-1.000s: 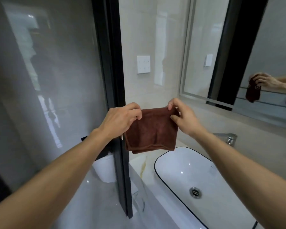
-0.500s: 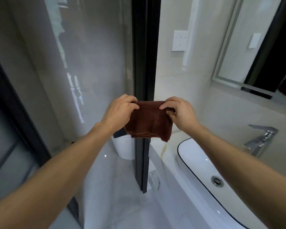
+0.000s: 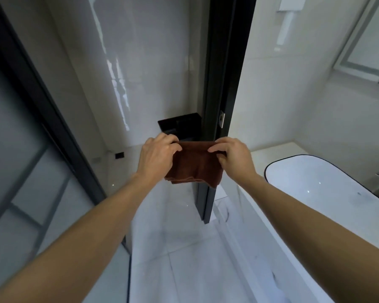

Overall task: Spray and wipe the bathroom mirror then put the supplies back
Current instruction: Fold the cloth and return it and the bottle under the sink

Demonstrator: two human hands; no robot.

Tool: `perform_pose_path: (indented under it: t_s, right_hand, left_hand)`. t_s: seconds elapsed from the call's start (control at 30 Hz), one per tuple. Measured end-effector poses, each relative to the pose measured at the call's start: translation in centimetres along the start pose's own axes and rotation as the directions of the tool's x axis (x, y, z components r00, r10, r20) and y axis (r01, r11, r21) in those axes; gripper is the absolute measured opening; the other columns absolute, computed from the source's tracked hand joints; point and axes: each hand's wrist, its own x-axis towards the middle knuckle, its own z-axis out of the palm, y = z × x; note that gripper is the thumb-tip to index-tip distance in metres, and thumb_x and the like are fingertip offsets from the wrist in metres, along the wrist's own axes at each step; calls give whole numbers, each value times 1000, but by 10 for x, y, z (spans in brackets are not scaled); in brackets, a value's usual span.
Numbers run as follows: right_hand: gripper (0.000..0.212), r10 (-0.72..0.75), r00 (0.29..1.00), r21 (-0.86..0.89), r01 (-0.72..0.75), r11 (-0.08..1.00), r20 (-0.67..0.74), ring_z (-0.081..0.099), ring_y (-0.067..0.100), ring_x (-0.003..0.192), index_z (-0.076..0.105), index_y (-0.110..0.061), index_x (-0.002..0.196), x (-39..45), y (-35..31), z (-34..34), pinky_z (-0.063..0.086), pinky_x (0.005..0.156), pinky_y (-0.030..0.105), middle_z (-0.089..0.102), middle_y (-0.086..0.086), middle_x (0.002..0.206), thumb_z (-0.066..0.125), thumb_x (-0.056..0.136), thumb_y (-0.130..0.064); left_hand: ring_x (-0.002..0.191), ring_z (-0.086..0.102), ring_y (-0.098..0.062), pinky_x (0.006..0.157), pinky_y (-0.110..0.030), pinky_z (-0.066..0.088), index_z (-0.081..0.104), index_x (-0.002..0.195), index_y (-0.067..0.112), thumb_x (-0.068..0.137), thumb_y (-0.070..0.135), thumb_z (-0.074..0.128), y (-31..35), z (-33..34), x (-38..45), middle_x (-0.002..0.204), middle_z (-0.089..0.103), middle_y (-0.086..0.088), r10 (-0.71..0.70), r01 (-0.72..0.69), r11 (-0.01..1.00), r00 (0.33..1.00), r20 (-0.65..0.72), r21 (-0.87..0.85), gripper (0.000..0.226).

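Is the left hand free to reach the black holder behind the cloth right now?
Probably not: the left hand pinches one top corner of the brown cloth, the right hand the other. The black holder sits just beyond, with nothing between.

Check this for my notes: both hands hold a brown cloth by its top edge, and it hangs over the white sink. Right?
Not quite. In the head view both hands do hold the brown cloth by its top edge, but it hangs in front of the black door frame, left of the white sink.
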Motion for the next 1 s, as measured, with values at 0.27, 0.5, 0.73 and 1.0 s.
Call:
perform_pose_path:
  t_s: [0.27, 0.5, 0.73, 1.0]
  right_hand:
    - [33, 125, 988, 44, -130, 991, 90, 63, 26, 105, 81, -19, 102, -66, 28, 96, 42, 88, 23, 72, 2, 117, 63, 87, 4]
    - [34, 157, 987, -16, -157, 988, 44, 65, 30, 86, 82, -23, 91, -123, 70, 175, 39, 69, 25, 76, 0, 102, 68, 79, 6]
    - [31, 238, 971, -10, -238, 971, 35, 63, 25, 89, 80, -28, 94, -180, 114, 266, 42, 68, 25, 74, -5, 106, 70, 82, -1]
    - [31, 354, 935, 24, -354, 935, -10, 65, 25, 89, 81, -25, 93, -244, 176, 367, 38, 72, 17, 75, -3, 103, 70, 82, 1]
  left_hand:
    - [87, 66, -26, 73, -41, 52, 80, 90, 20, 69, -6, 80, -8, 81, -79, 96, 72, 1, 6, 1, 998, 991, 131, -58, 33]
    - [83, 66, -25, 70, -37, 50, 80, 87, 18, 61, -3, 85, -2, 163, -139, 94, 72, -1, 60, -34, 990, 980, 189, -136, 34]
    - [82, 66, -25, 68, -37, 52, 79, 85, 17, 60, -4, 85, -3, 255, -198, 91, 72, 0, 116, -81, 981, 973, 202, -175, 34]
    - [84, 67, -22, 72, -36, 51, 80, 84, 19, 58, 0, 89, 7, 375, -258, 93, 72, 2, 220, -174, 960, 953, 210, -220, 33]
